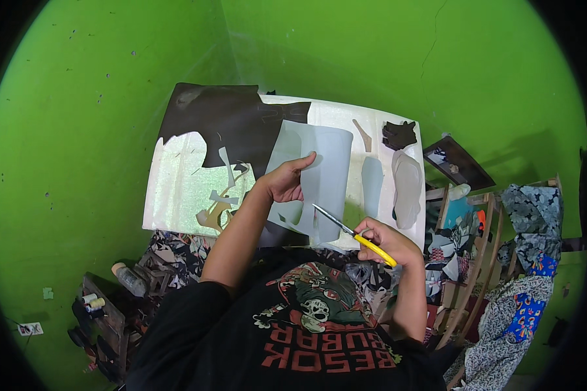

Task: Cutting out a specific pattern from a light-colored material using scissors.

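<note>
My left hand (288,179) holds a pale grey-blue sheet (329,163), its thumb lying over the front and the other fingers partly hidden. The sheet stands curled above the table, with cut-out openings in its left part and along the lower edge. In my right hand (391,242) is a pair of scissors (338,220) with yellow handles. Their metal blades point up and left across the sheet's lower part and look closed. A pale sole-shaped piece (372,184) lies right of the sheet, beside a stack of beige sole-shaped pieces (406,189).
A dark brown sheet (222,117) covers the back left of the white table (332,104). Scraps (218,212) lie at its left front, and dark cut pieces (399,134) at the back right. A wooden rack (476,274) with draped cloth stands at right.
</note>
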### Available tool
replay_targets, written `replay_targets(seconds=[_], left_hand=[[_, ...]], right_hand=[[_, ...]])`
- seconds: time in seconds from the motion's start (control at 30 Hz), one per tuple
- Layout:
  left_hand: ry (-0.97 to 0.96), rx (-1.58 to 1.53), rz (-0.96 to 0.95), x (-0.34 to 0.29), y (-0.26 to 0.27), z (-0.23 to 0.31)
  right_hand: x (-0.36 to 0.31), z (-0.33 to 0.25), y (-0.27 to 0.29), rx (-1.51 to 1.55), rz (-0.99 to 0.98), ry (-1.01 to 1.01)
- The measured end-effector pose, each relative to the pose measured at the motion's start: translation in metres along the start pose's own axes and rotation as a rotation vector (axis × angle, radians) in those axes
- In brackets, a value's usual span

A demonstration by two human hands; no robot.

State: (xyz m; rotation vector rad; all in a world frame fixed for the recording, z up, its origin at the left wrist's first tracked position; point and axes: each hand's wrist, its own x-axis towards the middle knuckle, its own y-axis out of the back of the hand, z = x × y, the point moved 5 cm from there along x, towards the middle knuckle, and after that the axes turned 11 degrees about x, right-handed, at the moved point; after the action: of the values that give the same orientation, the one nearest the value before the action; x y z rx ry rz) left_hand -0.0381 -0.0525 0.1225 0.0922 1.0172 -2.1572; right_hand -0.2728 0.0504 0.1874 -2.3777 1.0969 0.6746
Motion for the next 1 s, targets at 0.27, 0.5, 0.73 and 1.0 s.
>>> replay_targets(seconds=[0.27, 0.5, 0.73, 1.0], left_hand=[[-0.005, 0.082, -0.128, 0.007, 0.006, -0.002], [0.057, 0.092, -0.031, 0.004, 0.004, -0.002], [0.065, -0.003, -0.11, 0.002, 0.004, -0.014], [0.021, -0.105, -0.13, -0.006, 0.004, -0.009]], right_hand=[[-0.005, -0.009, 0.002, -0.186, -0.028, -0.018], [0.008, 0.001, 0.011, -0.313, -0.034, 0.104], [0.016, -0.002, 0.002, -0.186, -0.104, 0.097], [0.006, -0.008, -0.001, -0.256, -0.055, 0.068]])
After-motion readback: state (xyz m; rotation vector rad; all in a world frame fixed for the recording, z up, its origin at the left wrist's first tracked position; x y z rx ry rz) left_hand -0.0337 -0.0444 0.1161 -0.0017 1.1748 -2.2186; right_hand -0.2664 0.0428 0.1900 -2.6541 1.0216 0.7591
